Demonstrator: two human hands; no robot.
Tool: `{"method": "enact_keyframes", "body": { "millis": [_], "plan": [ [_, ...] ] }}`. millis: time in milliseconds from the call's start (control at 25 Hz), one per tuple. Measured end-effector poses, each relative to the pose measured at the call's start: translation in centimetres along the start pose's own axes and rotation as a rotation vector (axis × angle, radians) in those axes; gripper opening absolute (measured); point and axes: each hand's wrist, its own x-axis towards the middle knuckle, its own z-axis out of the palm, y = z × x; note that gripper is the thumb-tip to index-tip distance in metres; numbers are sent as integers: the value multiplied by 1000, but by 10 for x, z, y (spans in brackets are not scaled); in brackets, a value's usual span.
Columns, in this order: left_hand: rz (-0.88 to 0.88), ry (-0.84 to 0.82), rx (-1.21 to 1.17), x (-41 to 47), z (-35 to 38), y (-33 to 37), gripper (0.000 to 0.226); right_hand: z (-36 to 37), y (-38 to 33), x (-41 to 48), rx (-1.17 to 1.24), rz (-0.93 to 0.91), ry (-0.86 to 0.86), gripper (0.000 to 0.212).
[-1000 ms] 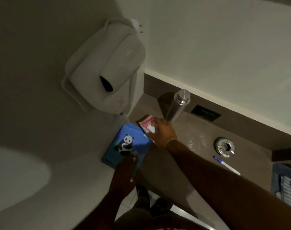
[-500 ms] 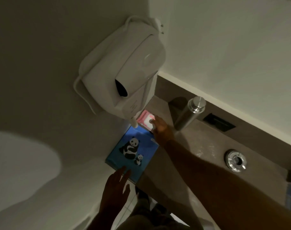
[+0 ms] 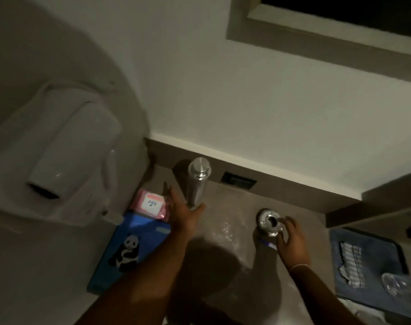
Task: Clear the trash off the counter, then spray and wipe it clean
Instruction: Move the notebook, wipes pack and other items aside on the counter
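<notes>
Hands spread wide across the brown stone counter [image 3: 223,259] now, one view to work from, the head camera looking down. The left hand [image 3: 184,213] lies flat and open, fingers stretched between the pink wet-wipe packet [image 3: 150,202] and the tall brushed-steel bottle [image 3: 197,181]. It grips nothing, though its thumb side sits right at the bottle's base, so I read it as bracing or lining up the next pick. The right hand [image 3: 291,240] hovers with fingers loosely curled, unclenched, right over the round shiny metal ashtray [image 3: 269,221]; a white pen with a blue cap [image 3: 267,243] pokes out just under the palm. Whether fingertips touch the ashtray, I cannot tell in this dim light. Likely reason for the pose: these small loose things must go before any spraying. The blue panda-print tissue box [image 3: 134,249] sits at the counter's left end, touching the pink packet, below the white wall-mounted dispenser [image 3: 59,156]. A dark blue towel [image 3: 366,266] lies far right.

Against the earlier frame, big change. Half a second back the right hand was pressing on the pink packet and the left hung by the box's near corner. Now the packet lies released, the left hand has moved up beside it, and the right has swung away to the ashtray.
</notes>
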Motion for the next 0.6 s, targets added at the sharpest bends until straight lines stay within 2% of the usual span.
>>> {"method": "enact_keyframes", "body": {
  "millis": [80,200,320,440,520,600],
  "plan": [
    [3,51,-17,21,22,-2,130,-17,21,17,-29,80,16,44],
    [-4,25,-32,33,37,5,105,-18,35,34,-26,167,-89,53],
    [13,48,22,37,40,8,82,5,38,41,-15,232,-228,82],
    [-12,82,172,34,23,14,68,31,33,47,19,219,-217,96],
    [-95,113,178,40,7,17,66,40,27,51,-2,213,-228,100],
    [-88,144,91,47,-16,16,80,45,24,54,-17,204,-227,103]
  ]
}}
